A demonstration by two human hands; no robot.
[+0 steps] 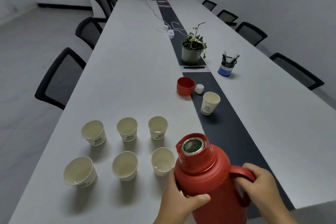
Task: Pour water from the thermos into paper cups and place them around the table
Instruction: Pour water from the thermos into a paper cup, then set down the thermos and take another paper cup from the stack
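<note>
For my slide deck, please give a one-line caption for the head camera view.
Both hands, left hand and right hand, hold an open red thermos beside six paper cups on a long meeting table.

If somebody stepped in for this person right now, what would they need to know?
Right hand grips the red thermos by its handle; left hand steadies its body. The thermos is open; its red cap and white stopper sit mid-table. Six paper cups stand grouped left of it, a seventh cup on the dark strip. Water levels are hard to read. Left: finish pouring, then set cups around the table.
</note>
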